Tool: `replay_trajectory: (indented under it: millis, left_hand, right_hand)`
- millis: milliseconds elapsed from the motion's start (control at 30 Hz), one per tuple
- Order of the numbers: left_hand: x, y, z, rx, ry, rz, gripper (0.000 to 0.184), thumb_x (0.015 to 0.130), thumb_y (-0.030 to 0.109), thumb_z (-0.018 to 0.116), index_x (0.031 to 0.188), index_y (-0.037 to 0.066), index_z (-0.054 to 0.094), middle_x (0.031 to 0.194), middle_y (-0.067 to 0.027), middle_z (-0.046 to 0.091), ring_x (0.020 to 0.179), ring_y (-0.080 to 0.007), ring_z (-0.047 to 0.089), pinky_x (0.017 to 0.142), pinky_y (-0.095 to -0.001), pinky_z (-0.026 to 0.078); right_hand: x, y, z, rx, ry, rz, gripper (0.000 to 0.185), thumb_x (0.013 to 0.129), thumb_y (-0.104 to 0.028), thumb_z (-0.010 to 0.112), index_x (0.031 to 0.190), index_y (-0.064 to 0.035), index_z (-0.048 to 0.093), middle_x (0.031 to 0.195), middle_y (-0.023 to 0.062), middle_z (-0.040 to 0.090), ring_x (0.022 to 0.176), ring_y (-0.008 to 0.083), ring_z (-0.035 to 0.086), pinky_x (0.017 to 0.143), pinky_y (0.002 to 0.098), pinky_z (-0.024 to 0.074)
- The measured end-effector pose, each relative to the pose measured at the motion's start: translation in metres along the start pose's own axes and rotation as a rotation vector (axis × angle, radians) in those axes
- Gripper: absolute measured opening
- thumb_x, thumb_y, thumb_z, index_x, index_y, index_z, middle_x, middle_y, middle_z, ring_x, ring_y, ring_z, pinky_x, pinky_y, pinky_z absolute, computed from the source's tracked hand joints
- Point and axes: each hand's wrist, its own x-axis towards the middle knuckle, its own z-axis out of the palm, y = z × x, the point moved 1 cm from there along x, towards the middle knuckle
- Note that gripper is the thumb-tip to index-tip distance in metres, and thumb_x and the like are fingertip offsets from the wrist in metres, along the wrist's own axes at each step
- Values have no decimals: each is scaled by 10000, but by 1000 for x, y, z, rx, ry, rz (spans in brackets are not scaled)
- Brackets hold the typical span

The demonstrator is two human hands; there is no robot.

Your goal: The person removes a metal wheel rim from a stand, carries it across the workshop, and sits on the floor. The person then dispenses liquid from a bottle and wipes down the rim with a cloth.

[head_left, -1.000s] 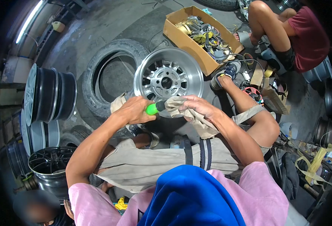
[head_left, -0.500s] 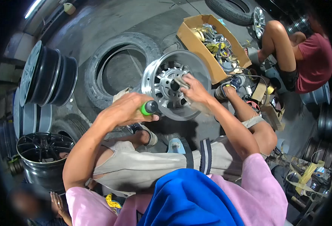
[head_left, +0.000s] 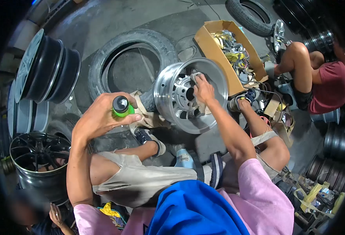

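- Change: left hand [head_left: 115, 111] is drawn back from wheel toward the person's left; half a second ago its bottle [head_left: 122, 112] was just beside the rim.
- Right hand [head_left: 205, 93] reaches deeper over the wheel than a second ago, when bottle and cloth met at its near edge.
- Meaning, as a judgement: bottle part looks paused, cloth work on the wheel is in hand.
- Left hand: fingers wrapped around green bottle, dark cap facing the camera; contents can't be told.
- Right hand: holding pale cloth [head_left: 196, 75], bunched, at the wheel's inner face; exact grip partly hidden.
- Silver wheel [head_left: 183, 93]: tilted in front of the person, between tyre [head_left: 95, 76] and cardboard box [head_left: 214, 58]; can't tell if it touches the tyre.
- Cardboard box: open; tape roll [head_left: 219, 42], yellow bits, tangled wire-like odds and ends inside.
- Smaller box [head_left: 273, 106], right of the person's leg: contents unclear.
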Motion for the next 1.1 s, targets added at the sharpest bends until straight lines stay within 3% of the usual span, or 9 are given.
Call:
replay_trajectory:
  millis: [133,200,300,400,567,633,733,900,1100]
  left_hand:
    - [-4,-1,-8,-66,2,-15,334,851,252,836,1026,-4,713,929,-116,729,856,-214,699,787,-367,554]
    - [-4,-3,-12,-75,-13,-34,326,854,242,834,1030,-6,716,928,-114,729,854,-205,697,787,-362,554]
    - [-3,-7,-14,-90,-7,-91,324,854,238,832,1032,-9,720,930,-118,732,850,-206,699,791,-358,555]
    - [-6,-16,-10,-24,88,16,370,845,310,841,992,1,703,846,-131,718,779,-247,709,738,-373,553]
    - [-6,-10,-8,-9,78,12,382,844,321,841,997,-1,704,869,-134,721,788,-255,706,738,-373,551]
    - [-7,-6,-8,-21,76,12,389,844,327,841,998,-3,703,869,-137,721,786,-256,702,738,-374,550]
    - [-9,0,-10,-48,61,6,400,846,335,839,998,-8,700,866,-140,720,785,-252,696,739,-374,547]
    - [-11,-5,-10,-34,85,63,407,854,336,836,1004,-16,698,858,-136,722,779,-237,685,747,-370,546]
    - [-11,6,-9,-67,51,55,420,854,338,836,1015,-29,708,842,-133,727,787,-223,691,765,-364,551]
  right_hand:
    - [-4,-20,-6,16,-24,-200,352,890,-115,620,1240,-83,646,1348,81,586,980,410,689,859,536,556]
    - [-22,-39,-8,-144,-258,-289,283,897,-110,603,1171,-75,667,1354,82,570,961,382,686,778,505,578]
    - [-57,-17,4,-302,-482,-690,178,928,-142,577,1032,-87,710,1219,44,590,859,261,697,695,414,594]
    - [-65,1,5,-284,-354,-799,193,924,-158,572,1074,-98,677,1271,54,603,800,301,699,685,447,576]
    - [-12,-20,-3,-196,-272,-537,314,903,-107,565,1199,-122,668,1339,70,575,901,344,714,758,485,593]
    - [8,-19,-11,-170,-170,-214,326,905,-118,577,1221,-106,657,1364,94,571,978,395,702,826,520,578]
    - [10,9,-14,-111,-160,7,310,914,-166,611,1211,-85,656,1361,142,573,1068,430,670,912,546,547]
    - [-35,87,22,-128,-228,87,308,918,-228,634,1181,-71,672,1322,213,584,1144,433,634,967,543,523]
    - [-57,53,28,-132,-390,231,334,910,-300,636,1128,-56,701,1241,245,640,1134,428,649,974,519,530]
